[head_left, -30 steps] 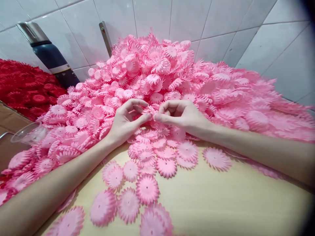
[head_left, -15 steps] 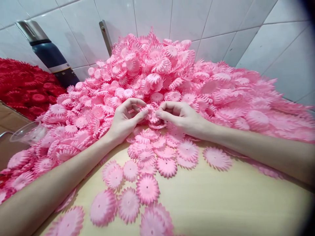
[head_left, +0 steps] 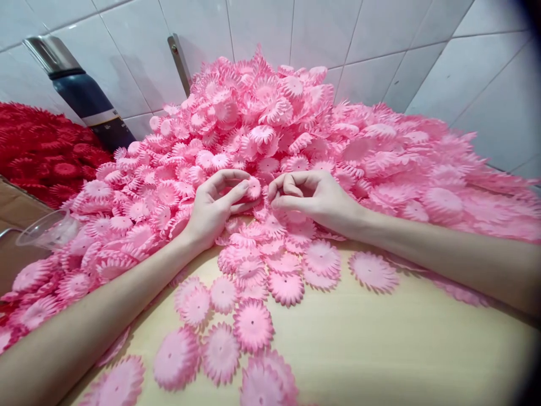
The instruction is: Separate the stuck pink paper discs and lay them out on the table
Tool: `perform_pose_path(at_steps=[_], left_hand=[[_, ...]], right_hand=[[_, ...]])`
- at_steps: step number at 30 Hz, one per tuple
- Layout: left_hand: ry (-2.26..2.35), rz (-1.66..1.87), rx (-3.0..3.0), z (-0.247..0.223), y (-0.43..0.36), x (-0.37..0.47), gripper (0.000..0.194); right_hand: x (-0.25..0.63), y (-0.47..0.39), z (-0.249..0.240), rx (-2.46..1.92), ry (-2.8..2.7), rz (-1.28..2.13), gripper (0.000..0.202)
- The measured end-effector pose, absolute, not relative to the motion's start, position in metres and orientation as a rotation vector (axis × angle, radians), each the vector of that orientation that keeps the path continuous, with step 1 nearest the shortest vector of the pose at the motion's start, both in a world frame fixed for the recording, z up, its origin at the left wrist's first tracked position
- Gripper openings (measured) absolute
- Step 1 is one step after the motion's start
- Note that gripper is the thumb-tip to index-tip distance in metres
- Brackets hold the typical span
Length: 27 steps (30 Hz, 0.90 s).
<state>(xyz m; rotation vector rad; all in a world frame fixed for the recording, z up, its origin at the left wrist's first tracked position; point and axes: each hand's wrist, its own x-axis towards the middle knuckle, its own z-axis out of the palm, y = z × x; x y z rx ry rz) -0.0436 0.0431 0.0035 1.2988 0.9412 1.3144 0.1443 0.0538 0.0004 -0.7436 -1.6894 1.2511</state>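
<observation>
My left hand [head_left: 217, 206] pinches a small pink petal disc [head_left: 253, 188] between thumb and fingers, at the front of a big heap of pink petal discs [head_left: 262, 107]. Just to its right, my right hand [head_left: 310, 197] is closed, its fingertips pressed together; what they hold, if anything, is too small to tell. Several scalloped pink discs with small centre holes lie below the hands, one of them a darker-edged disc [head_left: 253, 325].
The pale tabletop [head_left: 380, 349] shows in front. Behind the heap rises a white tiled wall [head_left: 262, 25]. At the left are a dark blue bottle [head_left: 87, 93], a red petal heap [head_left: 42, 149], a clear plastic cup [head_left: 46, 228] and a cardboard box [head_left: 19, 208].
My right hand has come off the pink piece that both hands were touching, and its fingers have curled. The piece stays in my left hand, turned so that its round face shows.
</observation>
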Motion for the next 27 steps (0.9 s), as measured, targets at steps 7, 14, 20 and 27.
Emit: perform_pose_path(at_steps=[7, 14, 20, 27], left_hand=[[0.986, 1.228, 1.667, 0.0077, 0.0375, -0.0455, 0.028], [0.934, 1.219, 1.746, 0.0081, 0.0372, -0.0451, 0.027], [0.980, 1.223, 1.696, 0.0078, 0.0367, -0.0458, 0.025], [0.977, 1.121, 1.640, 0.0082, 0.0360, -0.0480, 0.025]], right_hand=[[0.1423, 0.0496, 0.0004, -0.729, -1.752, 1.332, 0.020], [0.1418, 0.0519, -0.0031, -0.764, -1.767, 1.280, 0.027], [0.1417, 0.0508, -0.0011, -0.764, -1.737, 1.297, 0.027], [0.1424, 0.0514, 0.0000, -0.762, -1.811, 1.330, 0.025]])
